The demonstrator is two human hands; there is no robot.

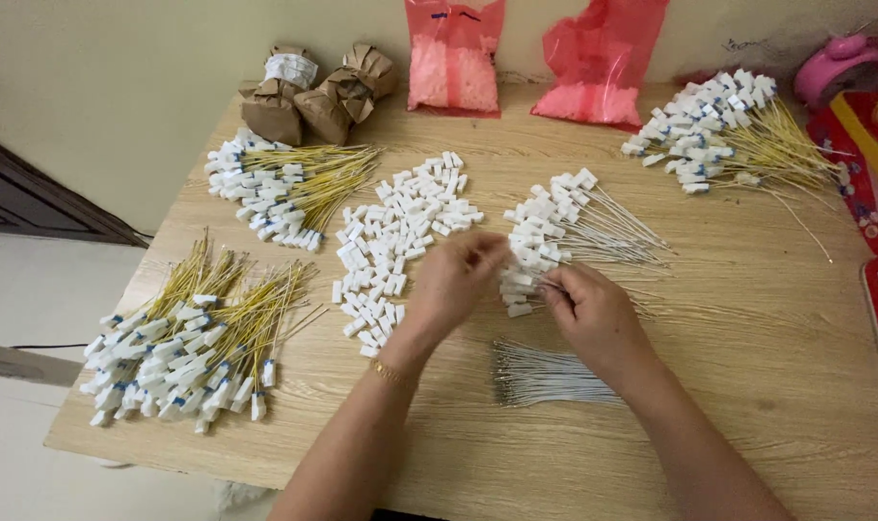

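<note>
A head-worn view looks down on a light wooden desk (747, 386) covered with sorted piles of small parts. At far left lies a heap of yellow wires with white plastic caps (183, 333); behind it, nearer the wall, a second such heap (280, 188) and three crumpled brown paper parcels (313, 92). Moving right, a loose scatter of small white plastic caps (395, 232) spreads across the middle of the desk

The left hand (458, 275) hovers at the right edge of that scatter, fingers curled and tips pinched together, seemingly on a single white cap – too small to be sure. Just beside it, the right hand (593, 309) rests with fingers closed narrowly on the near end of a fan of thin grey wires with white caps (564, 232), touching the lowest caps. In front of the right wrist lies a bundle of bare grey wires (545, 376), no caps on them

These parts look very light. The caps seem hard and smooth, likely to slip, best taken by a fingertip pinch across their flat sides. The wires look thin and springy, easily bent, best held close to the end being worked

Further right, two pink plastic bags (526, 58) of pale granules lean against the wall, and a third heap of capped yellow wires (728, 135) sits near the far right corner, beside red packaging (868, 164)
</note>
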